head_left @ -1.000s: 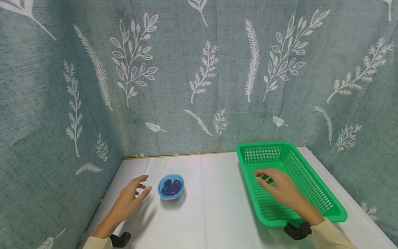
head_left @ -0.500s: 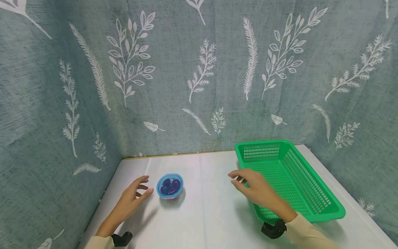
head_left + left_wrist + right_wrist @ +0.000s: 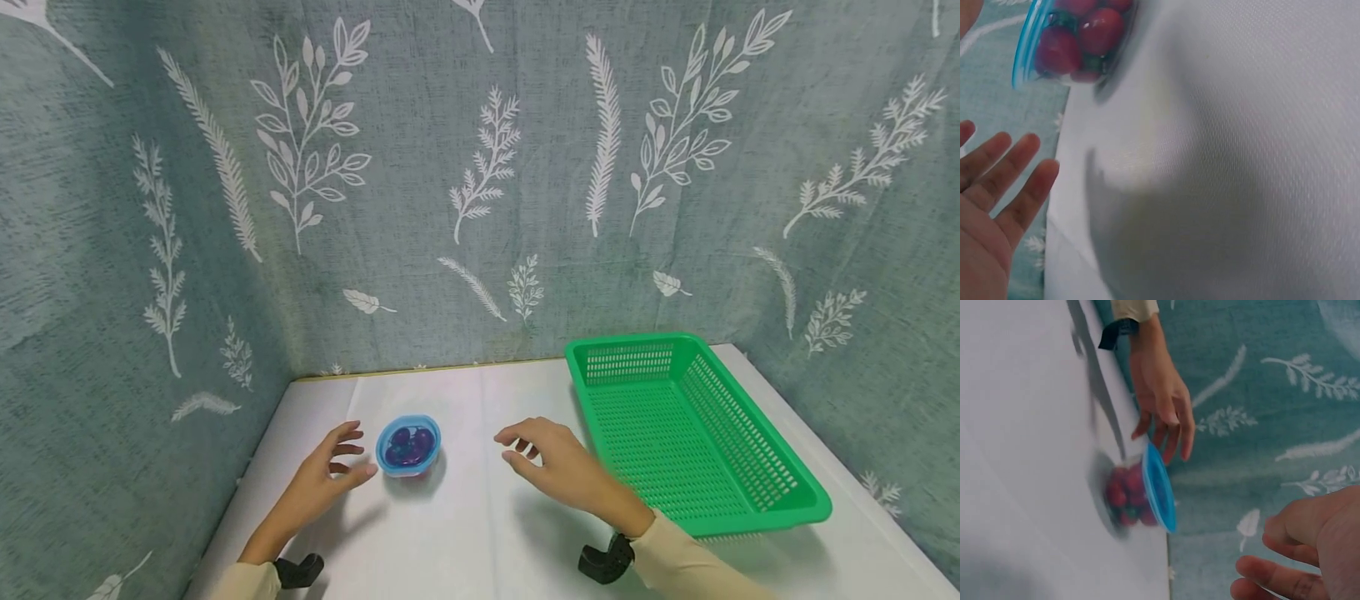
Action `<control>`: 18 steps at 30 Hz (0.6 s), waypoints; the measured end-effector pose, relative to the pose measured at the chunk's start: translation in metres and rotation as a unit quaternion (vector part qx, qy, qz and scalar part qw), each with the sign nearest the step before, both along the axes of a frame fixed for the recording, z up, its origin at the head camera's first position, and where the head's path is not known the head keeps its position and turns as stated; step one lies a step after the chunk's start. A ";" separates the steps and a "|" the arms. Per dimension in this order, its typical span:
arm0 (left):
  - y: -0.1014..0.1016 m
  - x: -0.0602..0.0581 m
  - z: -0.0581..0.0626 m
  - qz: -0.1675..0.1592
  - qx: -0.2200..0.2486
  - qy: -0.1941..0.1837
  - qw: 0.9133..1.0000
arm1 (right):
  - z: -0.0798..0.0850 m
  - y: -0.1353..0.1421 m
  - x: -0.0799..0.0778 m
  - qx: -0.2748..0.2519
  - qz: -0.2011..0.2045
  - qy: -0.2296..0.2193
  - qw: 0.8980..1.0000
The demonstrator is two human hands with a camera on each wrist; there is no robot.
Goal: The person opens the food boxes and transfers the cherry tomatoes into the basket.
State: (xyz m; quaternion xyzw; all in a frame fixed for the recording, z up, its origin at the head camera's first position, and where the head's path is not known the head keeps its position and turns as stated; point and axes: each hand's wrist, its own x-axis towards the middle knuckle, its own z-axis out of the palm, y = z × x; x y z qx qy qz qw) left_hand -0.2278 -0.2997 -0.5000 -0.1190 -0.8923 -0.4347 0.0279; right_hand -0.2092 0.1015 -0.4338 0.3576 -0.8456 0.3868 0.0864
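Note:
A small clear tub (image 3: 408,447) with a blue lid stands on the white table, left of the middle. Through its wall in the left wrist view, round red fruits (image 3: 1102,31) show; what kind they are is hard to tell. My left hand (image 3: 318,483) hovers just left of the tub, fingers spread and loosely bent, holding nothing. To the tub's right, with a gap between, my right hand (image 3: 558,467) hangs over the table, its fingers relaxed and holding nothing. In the right wrist view the blue lid (image 3: 1159,489) faces the left hand's fingertips, seemingly apart from them.
A green plastic basket (image 3: 813,508) with slotted walls stands on the right side of the table (image 3: 465,533), behind and beside the right forearm. Grey-green cloth (image 3: 420,208) with white leaf prints surrounds the table at the back and on both sides.
My right hand has moved left, from over the green basket to the table's middle. The left hand has shifted slightly closer to the tub, which stays in place.

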 end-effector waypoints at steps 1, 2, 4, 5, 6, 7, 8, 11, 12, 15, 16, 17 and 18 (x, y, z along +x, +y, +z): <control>0.000 0.000 0.000 -0.002 0.005 -0.005 1.000 | -0.001 -0.004 0.000 0.001 0.003 -0.003 1.000; 0.001 0.000 0.000 -0.004 0.009 -0.008 1.000 | -0.002 -0.008 0.000 0.000 0.005 -0.007 1.000; 0.001 -0.001 -0.001 -0.008 0.015 -0.010 1.000 | -0.005 -0.015 0.000 -0.001 0.010 -0.012 1.000; 0.002 -0.002 -0.002 -0.010 0.018 -0.011 1.000 | -0.006 -0.018 0.000 -0.001 0.013 -0.013 1.000; 0.002 -0.002 -0.003 -0.011 0.021 -0.012 1.000 | -0.008 -0.022 0.000 0.000 0.015 -0.014 1.000; 0.002 -0.003 -0.003 -0.012 0.025 -0.014 1.000 | -0.009 -0.025 -0.001 0.002 0.016 -0.015 1.000; 0.003 -0.003 -0.004 -0.012 0.025 -0.015 1.000 | -0.011 -0.028 -0.001 0.004 0.017 -0.015 1.000; 0.005 -0.005 -0.005 -0.017 0.027 -0.017 0.999 | -0.016 -0.036 -0.003 0.013 0.022 -0.017 1.000; 0.006 -0.006 -0.006 -0.020 0.029 -0.019 0.999 | -0.018 -0.039 -0.004 0.017 0.022 -0.017 0.999; 0.008 -0.008 -0.008 -0.027 0.030 -0.019 0.999 | -0.023 -0.046 -0.006 0.021 0.028 -0.019 0.999; 0.009 -0.009 -0.008 -0.030 0.031 -0.020 0.999 | -0.025 -0.049 -0.007 0.022 0.028 -0.020 0.999; 0.010 -0.010 -0.009 -0.031 0.031 -0.021 0.999 | -0.028 -0.052 -0.008 0.023 0.029 -0.020 0.999; 0.011 -0.011 -0.009 -0.033 0.031 -0.022 0.999 | -0.030 -0.055 -0.010 0.023 0.030 -0.019 0.999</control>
